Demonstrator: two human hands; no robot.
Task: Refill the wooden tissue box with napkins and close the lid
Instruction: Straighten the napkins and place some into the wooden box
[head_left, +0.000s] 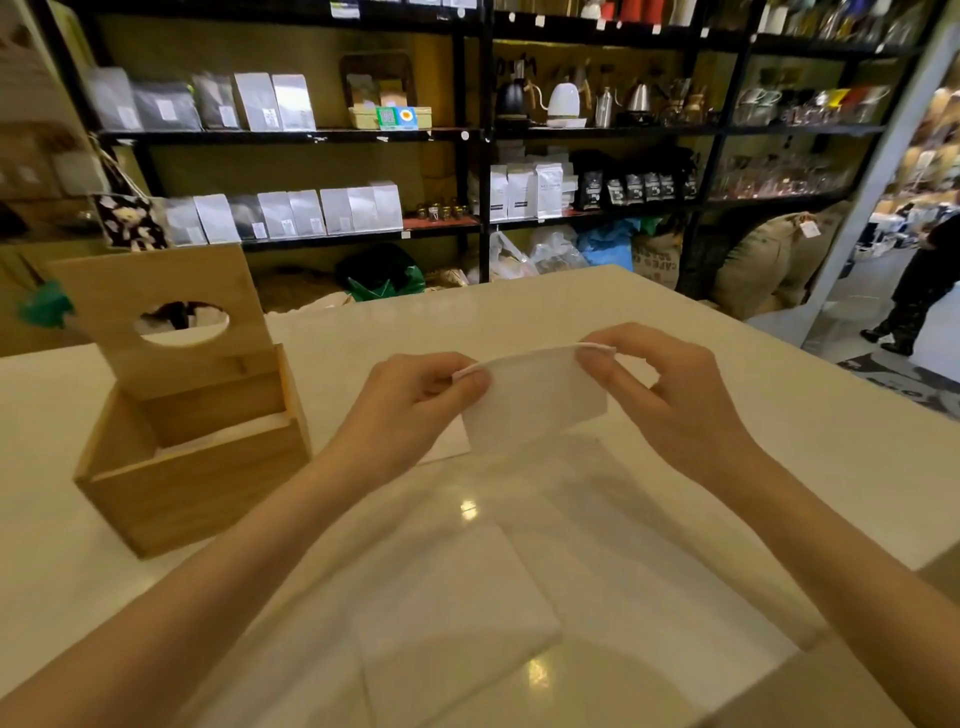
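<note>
A wooden tissue box (192, 483) stands on the white table at the left. Its hinged lid (161, 317), with an oval hole, is raised upright at the back. White napkins (223, 436) lie inside the box, below the rim. In front of me, above the table's middle, a folded white napkin (535, 400) hangs between both hands. My left hand (415, 400) pinches its upper left corner and my right hand (670, 395) pinches its upper right corner. A stack of white napkins (457, 587) lies on the table near me, under my arms.
The glossy white table (779, 467) ends at the right and far edges. Black shelves (467, 135) with bags, kettles and glassware fill the background. Sacks (769, 260) sit on the floor behind the table. A person (919, 280) stands at the far right.
</note>
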